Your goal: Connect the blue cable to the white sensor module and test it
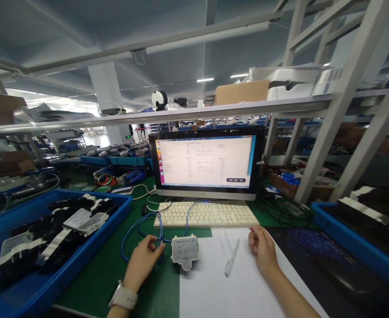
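The left hand is curling loosely, fingertips pinching the blue cable where it is entering the small white device lying just to that hand's right; a straight, steady grip at the plug would likely be serving best, I judge. The right hand is resting half-curled and empty on the white paper, a white pen just to its left. Beyond both, the keyboard and monitor are standing.

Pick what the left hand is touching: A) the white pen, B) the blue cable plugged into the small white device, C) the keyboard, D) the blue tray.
B: the left hand grips the blue cable beside the small white device; the white pen lies untouched.
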The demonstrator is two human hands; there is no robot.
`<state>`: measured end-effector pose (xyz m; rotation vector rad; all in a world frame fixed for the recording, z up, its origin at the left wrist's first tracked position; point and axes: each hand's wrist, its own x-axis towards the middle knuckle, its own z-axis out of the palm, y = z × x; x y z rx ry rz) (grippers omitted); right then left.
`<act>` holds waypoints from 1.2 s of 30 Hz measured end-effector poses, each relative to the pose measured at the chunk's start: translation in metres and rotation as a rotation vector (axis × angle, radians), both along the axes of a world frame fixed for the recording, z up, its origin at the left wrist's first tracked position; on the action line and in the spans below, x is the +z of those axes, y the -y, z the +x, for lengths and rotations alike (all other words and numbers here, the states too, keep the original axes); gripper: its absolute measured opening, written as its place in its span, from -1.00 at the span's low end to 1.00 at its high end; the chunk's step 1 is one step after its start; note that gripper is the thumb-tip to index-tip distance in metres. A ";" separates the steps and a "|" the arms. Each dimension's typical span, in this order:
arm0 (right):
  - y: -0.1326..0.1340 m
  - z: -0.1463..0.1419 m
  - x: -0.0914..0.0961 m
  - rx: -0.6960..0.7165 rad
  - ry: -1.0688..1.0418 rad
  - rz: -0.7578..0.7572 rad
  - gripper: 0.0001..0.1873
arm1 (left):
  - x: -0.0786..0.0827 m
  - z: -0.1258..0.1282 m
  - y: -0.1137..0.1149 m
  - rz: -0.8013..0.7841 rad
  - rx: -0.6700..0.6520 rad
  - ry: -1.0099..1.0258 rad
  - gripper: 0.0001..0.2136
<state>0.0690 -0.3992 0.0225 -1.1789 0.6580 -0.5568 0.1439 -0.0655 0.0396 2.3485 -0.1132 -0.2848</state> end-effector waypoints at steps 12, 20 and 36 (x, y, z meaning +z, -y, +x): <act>0.000 0.001 0.000 -0.021 0.008 0.029 -0.37 | 0.062 -0.003 -0.002 -0.815 0.186 -0.432 -0.53; 0.003 0.001 -0.005 -0.003 0.036 0.033 -0.40 | 0.071 -0.015 0.016 -0.965 0.077 -0.387 -0.35; 0.003 0.002 -0.004 0.001 0.032 0.042 -0.35 | 0.009 -0.017 0.039 -0.406 -0.213 0.724 -0.76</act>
